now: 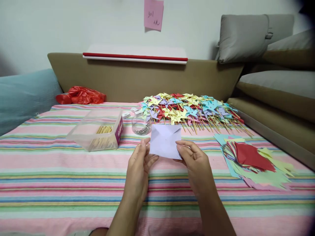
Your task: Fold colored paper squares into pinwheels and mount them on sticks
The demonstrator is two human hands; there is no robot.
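A lavender paper square was held up between two hands above a striped cloth, its face marked by diagonal lines at the upper corners and a small dot near the middle. The right hand pinched the sheet's right edge, thumb in front; the left hand met the left edge with curved fingers, though how firmly it gripped could not be told. Paper pinwheels lay massed beyond, with a clear plastic box of wooden sticks and a round tub of metal pins toward the left, and colored paper sheets at right. Careful handling called for a light hold at the edges, the square kept level and flat, and no pull across the marked corners, which looked easy to tear.
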